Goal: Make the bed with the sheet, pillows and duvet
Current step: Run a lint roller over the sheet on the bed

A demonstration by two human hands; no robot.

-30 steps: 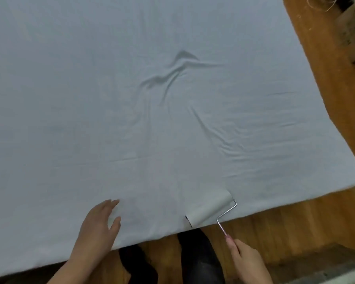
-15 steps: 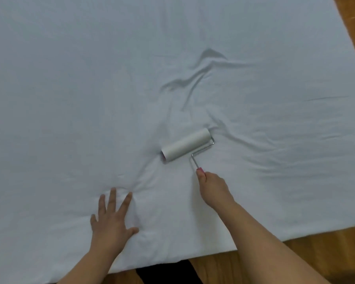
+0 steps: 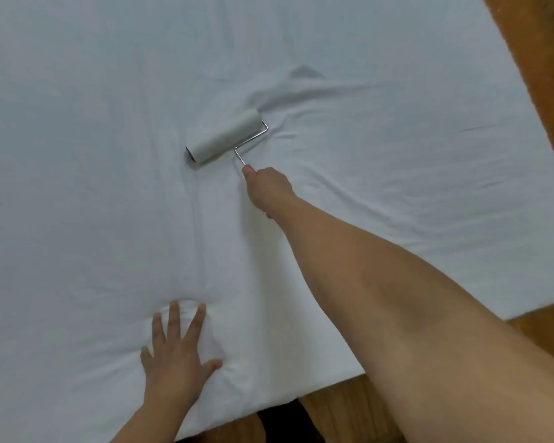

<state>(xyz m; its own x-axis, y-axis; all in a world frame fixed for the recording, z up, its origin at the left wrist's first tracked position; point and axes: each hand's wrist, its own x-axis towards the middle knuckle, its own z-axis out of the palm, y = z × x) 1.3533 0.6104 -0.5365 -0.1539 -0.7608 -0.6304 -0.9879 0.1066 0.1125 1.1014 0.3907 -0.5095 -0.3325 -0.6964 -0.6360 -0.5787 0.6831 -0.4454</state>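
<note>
A white sheet (image 3: 93, 155) covers the bed and fills most of the view, with creases running out from a small bump near the middle. A white lint roller (image 3: 223, 137) with a bent wire arm lies on the sheet just below that bump. My right hand (image 3: 269, 188) grips its handle, arm stretched far out over the bed. Near the bed's front edge, my left hand (image 3: 176, 350) presses flat on the sheet with fingers spread. No pillows or duvet are in view.
Wooden floor (image 3: 541, 123) shows past the bed's right edge and along the front edge at the bottom. Dark trouser legs (image 3: 282, 423) stand against the bed's front edge.
My right hand has pushed the lint roller from the bed's front edge up toward the middle creases. My left hand went flat on the sheet and stayed there.
</note>
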